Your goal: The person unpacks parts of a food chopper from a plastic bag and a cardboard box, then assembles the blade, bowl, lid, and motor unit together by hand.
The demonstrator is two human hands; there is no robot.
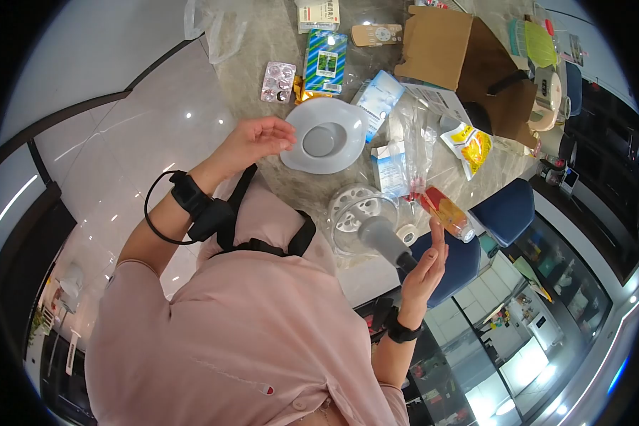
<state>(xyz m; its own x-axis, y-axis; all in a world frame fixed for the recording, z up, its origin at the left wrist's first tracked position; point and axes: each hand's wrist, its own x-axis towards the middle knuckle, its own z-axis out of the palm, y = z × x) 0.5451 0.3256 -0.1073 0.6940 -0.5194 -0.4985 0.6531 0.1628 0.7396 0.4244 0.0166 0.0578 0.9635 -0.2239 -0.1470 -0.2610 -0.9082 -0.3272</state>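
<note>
My left hand [265, 137] is open, its fingers loosely stretched at the left rim of a pale grey, wide-brimmed plastic piece [344, 118] with a round recess in its middle. Whether the fingertips touch that rim, I cannot tell. My right hand [426, 266] is also open, fingers extended, beside the dark end of a grey cylinder [382, 238]. The cylinder leans over a clear round container [341, 243] that has a white disc with holes [355, 206] in it. Just above the right fingertips lies a bottle of orange-red liquid [451, 214].
On the marble-look table [312, 188] are a blister pack [277, 82], a blue-green striped box [325, 60], a remote control [376, 35], a yellow packet [468, 147] and an open cardboard box [437, 46]. Blue chairs [504, 211] stand at the right edge.
</note>
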